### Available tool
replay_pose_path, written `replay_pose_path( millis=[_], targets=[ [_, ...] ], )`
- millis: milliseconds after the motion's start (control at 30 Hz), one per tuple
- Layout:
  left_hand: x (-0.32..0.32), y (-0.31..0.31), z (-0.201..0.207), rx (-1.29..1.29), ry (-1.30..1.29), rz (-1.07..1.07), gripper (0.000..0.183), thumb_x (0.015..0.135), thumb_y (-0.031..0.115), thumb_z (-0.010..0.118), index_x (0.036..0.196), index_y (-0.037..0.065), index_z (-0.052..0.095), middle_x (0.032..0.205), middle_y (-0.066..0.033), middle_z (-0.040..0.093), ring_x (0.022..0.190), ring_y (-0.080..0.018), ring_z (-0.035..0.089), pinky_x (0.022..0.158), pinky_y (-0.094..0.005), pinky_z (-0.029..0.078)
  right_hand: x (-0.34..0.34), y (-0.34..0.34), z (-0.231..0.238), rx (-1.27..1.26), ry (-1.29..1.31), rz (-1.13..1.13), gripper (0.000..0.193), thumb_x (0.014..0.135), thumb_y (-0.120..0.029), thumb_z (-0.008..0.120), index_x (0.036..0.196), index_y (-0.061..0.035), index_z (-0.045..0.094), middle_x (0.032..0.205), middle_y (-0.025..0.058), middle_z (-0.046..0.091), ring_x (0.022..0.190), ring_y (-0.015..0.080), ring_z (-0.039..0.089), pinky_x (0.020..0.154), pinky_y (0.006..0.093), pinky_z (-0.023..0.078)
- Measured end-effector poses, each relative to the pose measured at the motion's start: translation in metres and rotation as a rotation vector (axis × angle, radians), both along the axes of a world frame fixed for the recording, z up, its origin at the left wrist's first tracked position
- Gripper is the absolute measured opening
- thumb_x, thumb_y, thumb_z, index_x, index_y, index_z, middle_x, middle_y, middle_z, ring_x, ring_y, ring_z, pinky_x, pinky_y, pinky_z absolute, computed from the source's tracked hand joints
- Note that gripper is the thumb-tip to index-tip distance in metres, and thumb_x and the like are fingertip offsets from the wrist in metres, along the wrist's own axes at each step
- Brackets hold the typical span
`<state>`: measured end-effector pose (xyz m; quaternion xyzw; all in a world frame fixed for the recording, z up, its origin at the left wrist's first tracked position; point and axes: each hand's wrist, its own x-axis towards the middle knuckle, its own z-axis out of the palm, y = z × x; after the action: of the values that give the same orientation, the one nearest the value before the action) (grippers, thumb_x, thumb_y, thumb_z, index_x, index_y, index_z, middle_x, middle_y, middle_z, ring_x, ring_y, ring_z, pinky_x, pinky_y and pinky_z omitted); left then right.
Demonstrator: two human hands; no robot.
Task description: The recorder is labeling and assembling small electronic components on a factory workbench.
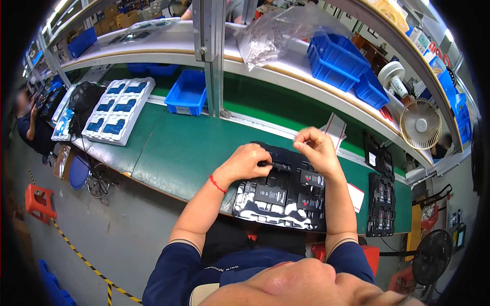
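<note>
A black moulded tray [275, 218] lies on the green bench right in front of me. Flat black batteries with printed labels sit in its pockets, among them one battery [270, 195] at the near left and another battery [311, 178] toward the right. My left hand [248, 163] rests over the tray's far left part, fingers curled and closed; what they grip, if anything, is hidden. Above the tray's far right corner, my right hand [314, 148] is raised with thumb and forefinger pinched together. Anything in that pinch is too small to make out.
Another black tray [381, 204] with batteries lies to the right, a white-and-red card [356, 197] beside it. Leftward are a white tray [120, 109] of blue parts and a blue bin [187, 93]. A shelf [275, 71] with an upright post [210, 61] runs behind.
</note>
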<state>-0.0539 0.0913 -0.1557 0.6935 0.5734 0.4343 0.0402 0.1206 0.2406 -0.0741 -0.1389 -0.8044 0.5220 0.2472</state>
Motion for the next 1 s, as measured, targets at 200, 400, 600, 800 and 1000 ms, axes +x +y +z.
replay_pose_path(
  millis=[200, 400, 600, 800, 1000],
  targets=[
    [-0.008, 0.004, 0.002, 0.145, -0.003, 0.095, 0.013, 0.081, 0.020, 0.073, 0.080, 0.007, 0.074, 0.078, -0.0091, 0.070, 0.076, -0.0285, 0.067, 0.070, -0.0402, 0.053, -0.019, 0.000, 0.009, -0.055, -0.092, 0.029, 0.008, 0.088, -0.006, 0.072, 0.088, -0.0012, 0.065, 0.083, -0.0006, 0.065, 0.077, 0.0059, 0.058, 0.071, 0.0208, 0.047],
    [-0.003, -0.001, 0.002, 0.081, -0.061, 0.158, 0.011, 0.080, 0.011, 0.075, 0.089, 0.003, 0.073, 0.081, -0.0114, 0.072, 0.073, -0.0289, 0.069, 0.065, -0.0366, 0.054, -0.024, -0.001, -0.013, -0.225, -0.172, -0.001, 0.024, 0.087, -0.003, 0.072, 0.109, -0.0018, 0.061, 0.080, -0.0004, 0.063, 0.075, 0.0050, 0.056, 0.069, 0.0207, 0.045],
    [0.001, -0.004, 0.005, 0.046, -0.085, 0.166, 0.009, 0.081, 0.009, 0.074, 0.087, 0.004, 0.071, 0.080, -0.0120, 0.071, 0.070, -0.0291, 0.068, 0.062, -0.0361, 0.054, -0.029, -0.004, -0.027, -0.209, -0.246, 0.104, 0.039, 0.089, 0.000, 0.067, 0.124, -0.0026, 0.053, 0.084, -0.0003, 0.060, 0.078, 0.0057, 0.055, 0.071, 0.0209, 0.044],
    [0.000, -0.004, 0.006, 0.044, -0.072, 0.160, 0.008, 0.081, 0.008, 0.073, 0.087, 0.004, 0.072, 0.079, -0.0112, 0.071, 0.069, -0.0286, 0.068, 0.062, -0.0356, 0.054, -0.032, -0.007, -0.034, -0.173, -0.297, 0.122, 0.039, 0.089, 0.003, 0.063, 0.125, -0.0023, 0.051, 0.086, 0.0011, 0.059, 0.079, 0.0073, 0.055, 0.072, 0.0222, 0.044],
    [0.000, -0.005, 0.007, 0.048, -0.068, 0.158, 0.008, 0.080, 0.008, 0.073, 0.087, 0.004, 0.072, 0.078, -0.0109, 0.071, 0.069, -0.0284, 0.068, 0.062, -0.0354, 0.054, -0.032, -0.006, -0.038, -0.136, -0.288, 0.136, 0.039, 0.088, 0.002, 0.063, 0.125, -0.0024, 0.051, 0.085, 0.0017, 0.059, 0.079, 0.0083, 0.056, 0.071, 0.0232, 0.044]
  ],
)
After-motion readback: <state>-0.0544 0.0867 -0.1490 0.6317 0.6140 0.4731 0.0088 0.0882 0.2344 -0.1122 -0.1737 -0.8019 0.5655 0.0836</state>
